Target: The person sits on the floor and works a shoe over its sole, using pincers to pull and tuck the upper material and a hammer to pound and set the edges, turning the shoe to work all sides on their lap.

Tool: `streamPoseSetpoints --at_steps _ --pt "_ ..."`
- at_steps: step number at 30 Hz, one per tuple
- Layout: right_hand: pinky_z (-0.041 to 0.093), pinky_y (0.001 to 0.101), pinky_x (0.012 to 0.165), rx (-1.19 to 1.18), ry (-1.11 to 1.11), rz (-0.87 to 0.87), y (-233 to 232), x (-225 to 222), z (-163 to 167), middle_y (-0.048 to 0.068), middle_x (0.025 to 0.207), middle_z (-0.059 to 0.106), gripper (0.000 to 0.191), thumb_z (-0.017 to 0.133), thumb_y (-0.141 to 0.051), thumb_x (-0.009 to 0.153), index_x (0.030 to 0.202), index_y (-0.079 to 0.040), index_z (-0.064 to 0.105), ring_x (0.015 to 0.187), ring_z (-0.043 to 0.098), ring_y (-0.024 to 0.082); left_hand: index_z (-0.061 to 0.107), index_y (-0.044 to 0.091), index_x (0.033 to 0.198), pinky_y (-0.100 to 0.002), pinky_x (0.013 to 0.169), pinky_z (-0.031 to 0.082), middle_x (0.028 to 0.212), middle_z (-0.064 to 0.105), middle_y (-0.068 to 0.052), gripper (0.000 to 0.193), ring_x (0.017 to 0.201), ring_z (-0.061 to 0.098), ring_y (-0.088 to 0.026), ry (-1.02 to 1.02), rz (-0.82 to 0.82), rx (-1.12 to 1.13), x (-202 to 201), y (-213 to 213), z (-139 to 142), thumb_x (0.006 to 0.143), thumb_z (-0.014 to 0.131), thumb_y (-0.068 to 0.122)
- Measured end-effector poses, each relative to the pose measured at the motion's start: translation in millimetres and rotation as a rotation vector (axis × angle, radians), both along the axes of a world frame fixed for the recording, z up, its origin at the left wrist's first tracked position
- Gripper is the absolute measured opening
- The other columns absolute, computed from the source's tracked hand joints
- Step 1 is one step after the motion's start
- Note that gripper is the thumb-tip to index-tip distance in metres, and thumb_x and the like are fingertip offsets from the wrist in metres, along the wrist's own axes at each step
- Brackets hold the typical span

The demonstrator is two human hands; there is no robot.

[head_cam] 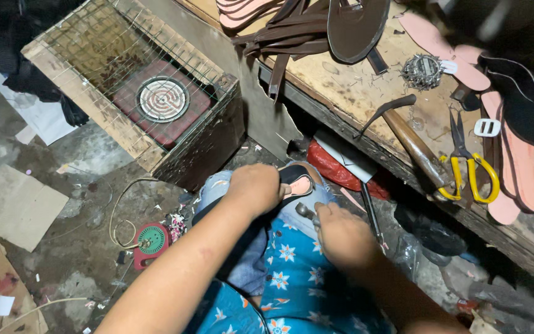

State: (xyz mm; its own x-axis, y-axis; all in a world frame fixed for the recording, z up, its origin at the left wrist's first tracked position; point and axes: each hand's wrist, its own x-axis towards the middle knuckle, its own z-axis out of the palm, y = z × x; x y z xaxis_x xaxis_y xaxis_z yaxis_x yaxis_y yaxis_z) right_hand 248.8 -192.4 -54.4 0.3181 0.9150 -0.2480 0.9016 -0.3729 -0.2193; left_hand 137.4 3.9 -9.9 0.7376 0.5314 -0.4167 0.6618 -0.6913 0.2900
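My left hand (256, 188) presses down on a shoe sole (298, 181) with a pink inner face and dark edge, resting on my knee. My right hand (336, 232) is closed around a small metal tool (306, 211) whose tip points at the sole's near edge. My lap is covered by blue flowered cloth (292, 278) and denim. The part of the sole under my left palm is hidden.
A wooden workbench (353, 86) to the right carries a hammer (412, 142), yellow-handled scissors (468, 167), pink soles (520, 167), brown straps (292, 31) and a tangle of nails (421, 69). A wire-topped wooden box (137, 93) with an electric coil heater (162, 99) stands left. Cardboard scraps litter the floor.
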Motion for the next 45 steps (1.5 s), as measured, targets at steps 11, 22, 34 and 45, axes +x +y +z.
streamPoseSetpoints --at_steps 11,22,34,45 --pt "0.05 0.0288 0.077 -0.076 1.373 -0.321 11 -36 0 0.003 0.091 0.066 0.038 0.061 -0.023 0.093 0.123 0.0 0.064 0.083 0.062 0.012 0.064 0.019 0.133 -0.046 0.09 0.054 0.117 0.072 -0.014 0.073 0.107 0.069 -0.036 -0.422 0.263 -0.138 -134 -13 -6 0.066 0.086 0.036" --pt "0.047 0.0286 0.074 -0.151 1.149 -0.011 36 -56 -9 0.001 0.088 0.061 0.03 0.061 -0.017 0.085 0.112 -0.004 0.061 0.08 0.056 0.012 0.06 0.004 0.132 -0.046 0.079 0.055 0.13 0.067 -0.012 0.067 0.09 0.069 -0.039 -0.545 0.234 0.244 -144 -63 -7 0.075 0.081 0.03" --pt "0.051 0.0401 0.091 -0.209 0.713 0.116 41 -58 11 0.024 0.109 0.07 0.067 0.057 -0.024 0.084 0.148 -0.009 0.043 0.101 0.068 0.035 0.058 0.007 0.134 -0.048 0.069 0.056 0.132 0.066 -0.01 0.065 0.08 0.07 -0.04 -0.518 0.223 0.191 -149 -56 3 0.081 0.076 0.04" --pt "0.047 0.048 0.098 -0.107 0.53 0.202 41 -66 37 0.03 0.113 0.067 0.043 0.058 -0.022 0.093 0.128 0.002 0.053 0.112 0.063 0.044 0.052 0.007 0.141 -0.046 0.071 0.057 0.139 0.06 -0.011 0.078 0.081 0.07 -0.037 -0.443 0.185 0.248 -147 -62 -4 0.074 0.082 0.032"
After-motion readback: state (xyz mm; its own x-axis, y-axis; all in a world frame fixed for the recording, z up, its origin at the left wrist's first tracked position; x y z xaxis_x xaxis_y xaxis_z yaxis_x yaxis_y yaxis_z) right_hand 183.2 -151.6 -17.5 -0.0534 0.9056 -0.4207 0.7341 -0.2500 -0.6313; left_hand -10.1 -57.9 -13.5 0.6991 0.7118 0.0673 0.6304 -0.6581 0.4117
